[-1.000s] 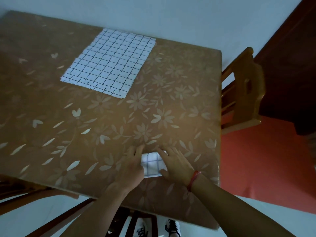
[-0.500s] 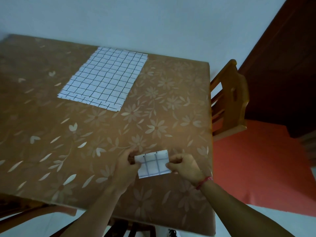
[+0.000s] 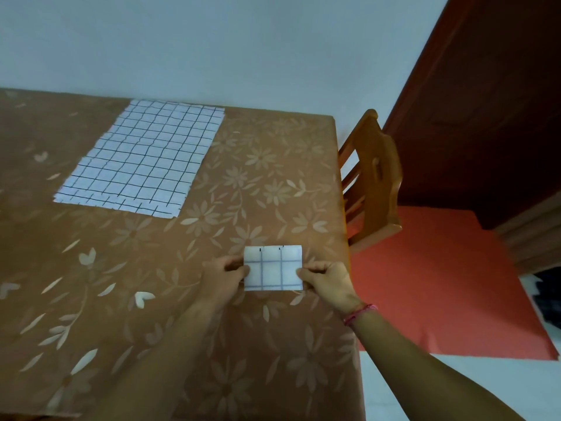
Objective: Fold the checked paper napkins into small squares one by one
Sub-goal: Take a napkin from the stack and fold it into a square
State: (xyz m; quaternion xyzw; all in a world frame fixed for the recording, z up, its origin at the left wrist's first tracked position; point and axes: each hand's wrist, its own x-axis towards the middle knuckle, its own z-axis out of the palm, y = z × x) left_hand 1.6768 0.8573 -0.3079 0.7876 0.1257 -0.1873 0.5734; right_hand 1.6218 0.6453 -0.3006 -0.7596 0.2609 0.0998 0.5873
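A small folded checked napkin (image 3: 272, 268) is lifted above the table, facing me. My left hand (image 3: 223, 276) pinches its left edge, thumb on the front. My right hand (image 3: 328, 282), with a red thread band on the wrist, pinches its right edge the same way. Farther back on the left, a stack of flat unfolded checked napkins (image 3: 142, 159) lies on the table, apart from both hands.
The table wears a brown cloth with pale flowers (image 3: 121, 284); its right edge runs close to my right hand. A wooden chair (image 3: 373, 180) stands beyond that edge, over a red floor mat (image 3: 440, 284). A pale wall sits behind the table.
The folded napkin was pressed flat on the table under both hands; both hands have pinched its sides and lifted it upright. My view has tilted up toward the wall.
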